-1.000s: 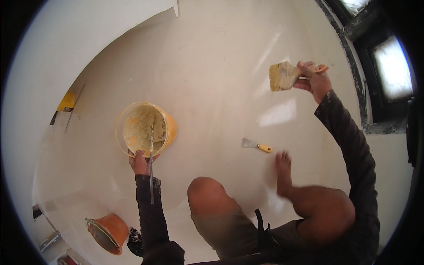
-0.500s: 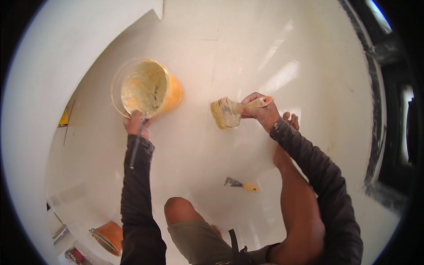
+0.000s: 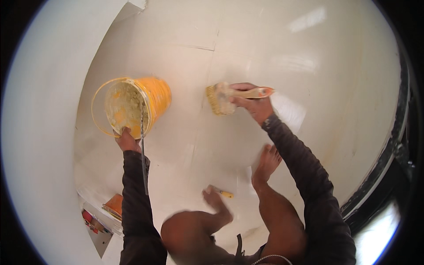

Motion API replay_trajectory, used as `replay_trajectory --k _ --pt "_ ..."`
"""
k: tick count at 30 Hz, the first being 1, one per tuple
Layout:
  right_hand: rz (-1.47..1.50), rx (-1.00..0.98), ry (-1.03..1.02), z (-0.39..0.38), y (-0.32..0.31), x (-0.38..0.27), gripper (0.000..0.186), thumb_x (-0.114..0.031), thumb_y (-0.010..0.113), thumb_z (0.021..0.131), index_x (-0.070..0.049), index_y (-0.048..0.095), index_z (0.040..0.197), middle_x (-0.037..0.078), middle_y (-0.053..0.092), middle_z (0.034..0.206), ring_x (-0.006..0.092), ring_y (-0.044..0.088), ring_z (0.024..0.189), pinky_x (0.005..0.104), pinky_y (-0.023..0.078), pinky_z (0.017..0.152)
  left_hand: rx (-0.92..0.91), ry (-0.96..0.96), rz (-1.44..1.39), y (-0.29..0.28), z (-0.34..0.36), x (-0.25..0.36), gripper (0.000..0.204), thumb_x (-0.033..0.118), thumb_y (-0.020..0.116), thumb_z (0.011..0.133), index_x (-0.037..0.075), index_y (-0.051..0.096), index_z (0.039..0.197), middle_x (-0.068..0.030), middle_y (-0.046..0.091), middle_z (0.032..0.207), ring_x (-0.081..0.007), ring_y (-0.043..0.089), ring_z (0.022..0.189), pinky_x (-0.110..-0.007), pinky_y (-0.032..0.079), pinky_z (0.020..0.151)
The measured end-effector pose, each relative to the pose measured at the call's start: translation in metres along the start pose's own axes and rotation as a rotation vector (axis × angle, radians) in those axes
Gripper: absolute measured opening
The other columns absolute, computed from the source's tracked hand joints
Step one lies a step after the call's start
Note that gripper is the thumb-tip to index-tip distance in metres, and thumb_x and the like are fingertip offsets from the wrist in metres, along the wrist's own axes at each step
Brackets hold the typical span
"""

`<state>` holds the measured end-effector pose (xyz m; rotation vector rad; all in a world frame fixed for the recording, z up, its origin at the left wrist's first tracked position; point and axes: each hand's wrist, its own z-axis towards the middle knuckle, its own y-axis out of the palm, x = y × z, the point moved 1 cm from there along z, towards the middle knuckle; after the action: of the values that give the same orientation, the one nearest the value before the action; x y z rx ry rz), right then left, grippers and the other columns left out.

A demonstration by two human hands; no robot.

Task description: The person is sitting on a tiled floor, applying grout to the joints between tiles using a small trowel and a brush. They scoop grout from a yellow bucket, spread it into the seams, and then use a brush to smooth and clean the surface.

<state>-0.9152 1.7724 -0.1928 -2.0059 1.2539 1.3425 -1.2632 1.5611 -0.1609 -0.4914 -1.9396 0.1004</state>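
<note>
My left hand grips the near rim of a yellow bucket, which is tipped with its opening toward the left and holds pale yellowish paste; a clear look at the fingers underneath is blocked. A thin metal rod sticks out of the bucket along my forearm. My right hand is closed on a wide paintbrush, its bristles coated in yellowish paste and pointing left, a short way right of the bucket. Below, a yellow-handled putty knife lies on the pale floor, partly hidden by my foot.
An orange bucket is at lower left, near some jumbled items. A pale curved wall edge runs along the left. A dark frame with a bright pane borders the right. My bare legs and feet are at the bottom.
My right hand has carried the brush leftward and down from the upper right, closer to the bucket. The bucket rose, then lowered slightly leftward, tipping further. My legs shifted and the view turned.
</note>
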Motion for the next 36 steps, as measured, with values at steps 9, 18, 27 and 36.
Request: replay_trajectory --k 9,18,27,36 --pt "-0.405 -0.482 -0.19 0.133 0.066 -0.109 0.021 -0.016 0.071 0.081 -0.005 0.071 0.099 0.008 0.073 0.088 0.0141 0.066 0.076 0.0287 0.055 0.076 0.142 -0.017 -0.046 0.005 0.033 0.032 0.064 -0.002 0.054 0.082 0.005 0.039 0.144 -0.011 0.056 0.12 -0.0239 0.058 0.108 -0.036 0.05 0.091" --pt "-0.578 -0.403 -0.041 0.205 -0.003 -0.128 0.025 -0.019 0.077 0.083 -0.002 0.07 0.1 0.006 0.072 0.093 0.0105 0.065 0.082 0.0264 0.054 0.076 0.183 -0.029 0.015 0.012 0.064 -0.018 0.057 -0.003 0.053 0.083 0.0 0.045 0.139 -0.0113 0.058 0.119 -0.0221 0.058 0.106 -0.033 0.045 0.095" --pt "-0.365 -0.347 0.011 0.134 0.115 -0.143 0.022 -0.008 0.075 0.084 -0.002 0.062 0.101 0.006 0.066 0.09 0.0127 0.065 0.082 0.0274 0.056 0.066 0.068 -0.07 -0.317 -0.082 0.0 -0.035 0.043 0.028 0.045 0.102 0.002 0.045 0.137 -0.0157 0.06 0.122 -0.0239 0.071 0.088 -0.034 0.062 0.067" --pt "-0.634 -1.076 -0.797 0.058 0.262 -0.265 0.028 -0.019 0.076 0.085 0.0 0.066 0.104 0.006 0.069 0.086 0.0146 0.065 0.075 0.0267 0.051 0.069 0.515 0.212 -0.039 -0.152 -0.177 0.002 0.047 0.039 0.044 0.102 -0.003 0.055 0.121 -0.018 0.066 0.101 -0.0236 0.069 0.075 -0.029 0.055 0.06"
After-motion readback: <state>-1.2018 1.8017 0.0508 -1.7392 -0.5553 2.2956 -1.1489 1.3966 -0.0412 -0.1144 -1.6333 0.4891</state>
